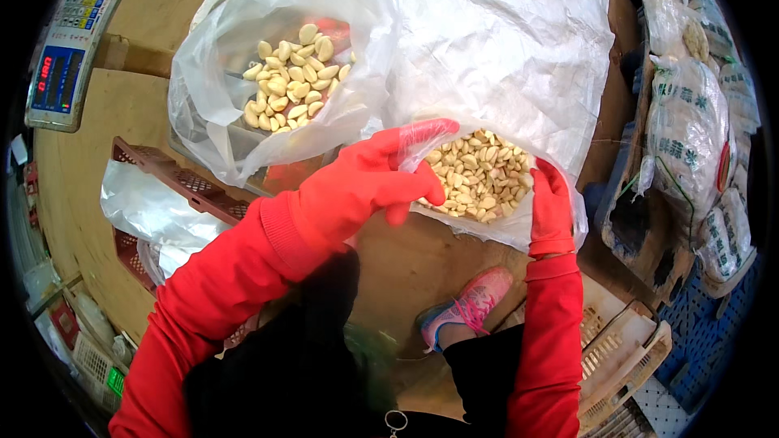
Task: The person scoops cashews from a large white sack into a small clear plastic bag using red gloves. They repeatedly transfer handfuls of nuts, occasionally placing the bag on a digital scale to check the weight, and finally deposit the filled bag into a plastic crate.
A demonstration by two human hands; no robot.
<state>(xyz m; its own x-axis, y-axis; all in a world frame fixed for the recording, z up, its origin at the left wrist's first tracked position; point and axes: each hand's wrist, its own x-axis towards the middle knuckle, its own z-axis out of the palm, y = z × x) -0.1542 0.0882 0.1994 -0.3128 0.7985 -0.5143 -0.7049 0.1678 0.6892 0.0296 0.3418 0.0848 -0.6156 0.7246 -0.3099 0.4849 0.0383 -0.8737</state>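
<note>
Both hands wear red gloves and hold the rim of a clear plastic bag [514, 230] filled with small peeled garlic cloves [481, 176]. My left hand [395, 170] grips the bag's left edge, its index finger stretched along the film and the thumb over the cloves. My right hand [551, 207] pinches the right edge, with the fingertips just inside the opening. Up and to the left, a second open plastic bag [207, 97] holds larger peeled cloves [295, 82]; a red surface shows through it. White woven sheeting [499, 30] lies behind both bags.
A digital scale display [76, 48] stands at upper left. Below it is a brown plastic crate [182, 176] with silvery film [152, 201]. Filled printed sacks [688, 128] lie on pallets at right. A beige crate [627, 365] sits at lower right, near the person's pink shoe [475, 304].
</note>
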